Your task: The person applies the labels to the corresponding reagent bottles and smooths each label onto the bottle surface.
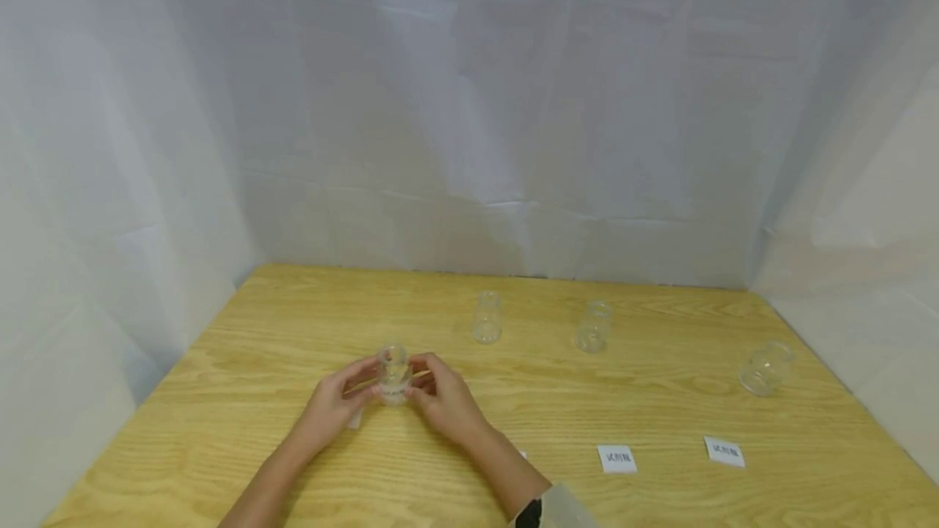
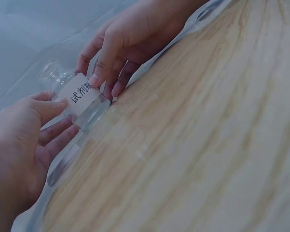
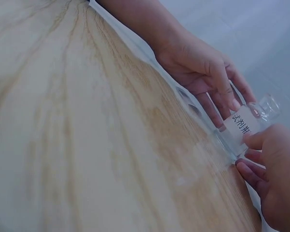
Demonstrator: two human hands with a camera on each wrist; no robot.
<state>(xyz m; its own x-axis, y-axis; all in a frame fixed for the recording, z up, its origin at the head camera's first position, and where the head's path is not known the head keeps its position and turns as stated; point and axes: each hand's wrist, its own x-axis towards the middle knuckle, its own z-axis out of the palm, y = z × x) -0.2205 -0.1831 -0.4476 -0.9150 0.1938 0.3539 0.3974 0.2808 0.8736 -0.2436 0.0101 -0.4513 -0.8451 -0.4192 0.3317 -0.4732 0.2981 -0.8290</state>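
A clear glass reagent bottle [image 1: 394, 377] with a narrow neck is between the two hands on the left half of the table. Its front bears a white label [image 2: 82, 93] with handwritten characters, readable in both wrist views. The left hand [image 1: 333, 404] holds the bottle from the left, thumb at the label's edge and fingers round the side. From the other side, the right hand [image 1: 446, 404] grips it, its thumb on the label's opposite edge. In the right wrist view the bottle's base [image 3: 227, 147] is low at the tabletop; whether it touches cannot be told.
Several clear glass bottles stand farther back: one at centre [image 1: 487, 318], another right of it [image 1: 592, 327], one far right [image 1: 765, 367]. Two white labels [image 1: 616, 459] [image 1: 725, 451] lie front right. Small white pieces show by the left hand [image 1: 355, 420] and right forearm [image 1: 523, 455]. White sheeting [image 1: 477, 104] surrounds the table.
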